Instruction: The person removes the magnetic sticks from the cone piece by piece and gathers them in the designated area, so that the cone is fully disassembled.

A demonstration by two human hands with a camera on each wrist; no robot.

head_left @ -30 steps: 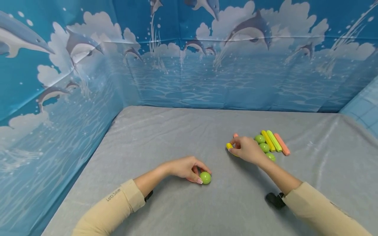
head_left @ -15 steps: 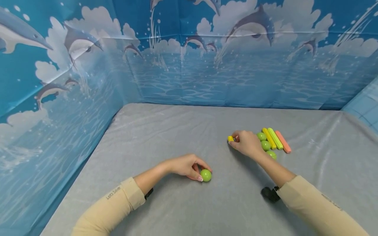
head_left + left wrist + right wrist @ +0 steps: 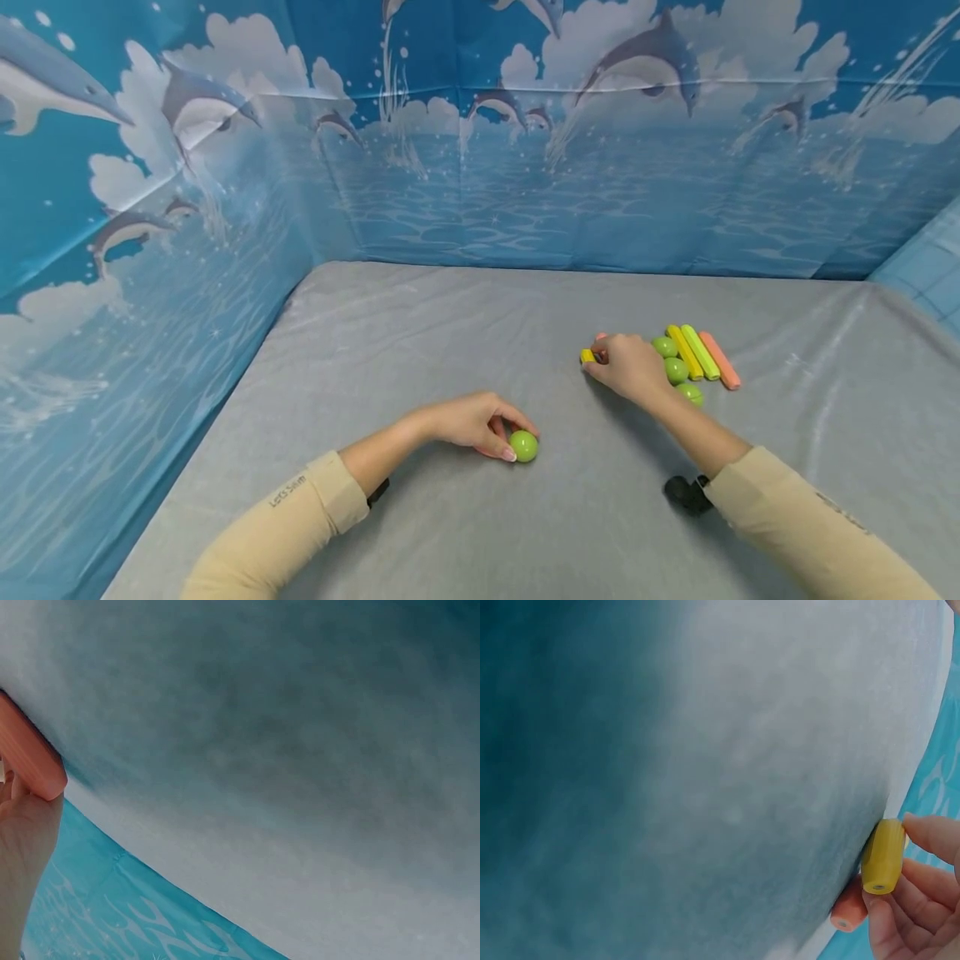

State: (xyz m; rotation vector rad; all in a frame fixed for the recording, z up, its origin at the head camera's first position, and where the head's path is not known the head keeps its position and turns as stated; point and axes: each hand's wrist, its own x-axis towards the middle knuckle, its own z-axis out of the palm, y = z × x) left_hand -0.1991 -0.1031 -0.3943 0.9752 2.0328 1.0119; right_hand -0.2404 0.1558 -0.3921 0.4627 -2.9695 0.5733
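Note:
My left hand (image 3: 472,425) is left of the middle of the grey cloth, its thumb and forefinger pinching a green ball (image 3: 523,446). An orange stick (image 3: 30,750) lies under that palm, mostly hidden in the head view. Farther right, my right hand (image 3: 633,367) pinches a stubby yellow stick (image 3: 883,856) between thumb and fingers, close over the cloth. Just beside it lies a second orange stick (image 3: 849,906), its tip peeking out past the fingers in the head view.
Right of my right hand, several green balls (image 3: 676,371) form a slanted row. Alongside lie a yellow stick (image 3: 684,352), a lime stick (image 3: 701,352) and an orange stick (image 3: 719,361). A dolphin-printed blue curtain (image 3: 480,217) borders the grey cloth (image 3: 450,317) at the back and left.
My right hand has shifted slightly away from me with the yellow stick, which shows less of its length now. My left hand and the green ball have stayed put.

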